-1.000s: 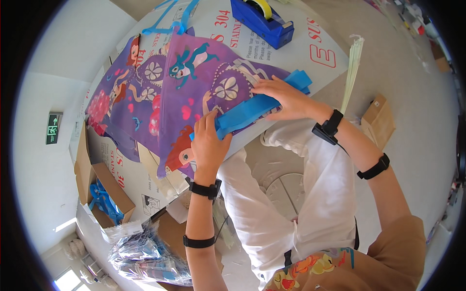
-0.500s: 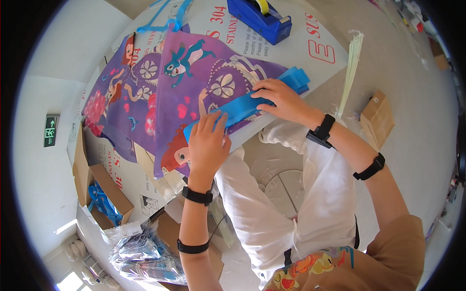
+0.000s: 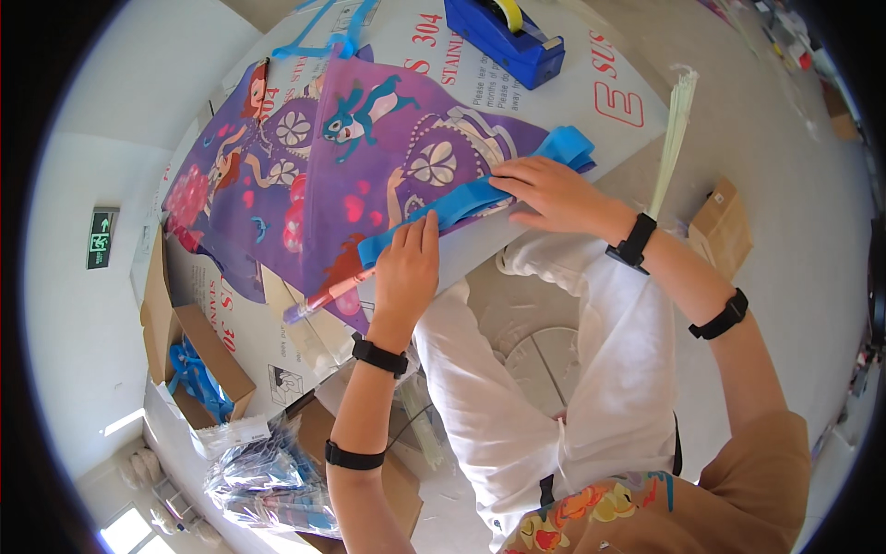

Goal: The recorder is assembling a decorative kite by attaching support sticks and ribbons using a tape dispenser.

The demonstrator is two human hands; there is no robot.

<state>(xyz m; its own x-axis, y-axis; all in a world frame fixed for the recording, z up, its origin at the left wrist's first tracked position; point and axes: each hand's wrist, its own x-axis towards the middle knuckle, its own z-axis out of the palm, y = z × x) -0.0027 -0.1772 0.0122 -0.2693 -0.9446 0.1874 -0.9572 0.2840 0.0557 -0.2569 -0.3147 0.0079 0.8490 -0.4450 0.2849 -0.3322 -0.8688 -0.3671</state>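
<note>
A purple plastic sheet (image 3: 369,185) printed with cartoon figures lies spread over the table, its outline like a kite. Along its near right edge runs a folded blue ribbon (image 3: 461,200), looped at the far end. My left hand (image 3: 406,282) is closed over the ribbon's near end at the sheet's edge; its thumb is hidden. Beside it, the sheet's near border curls up into a narrow fold. My right hand (image 3: 558,198) rests its outstretched fingertips on the ribbon farther along, with the thumb apart below.
A blue tape dispenser (image 3: 512,46) stands at the far side. Pale thin rods (image 3: 676,138) stick up on the right, near a cardboard box (image 3: 722,231). At left, an open carton (image 3: 226,355) holds blue ribbons, above clear plastic packets (image 3: 268,480).
My right thumb has come off the ribbon. My left hand has shifted slightly right and down, its fingers closer together, and the sheet's near border has curled up beside it.
</note>
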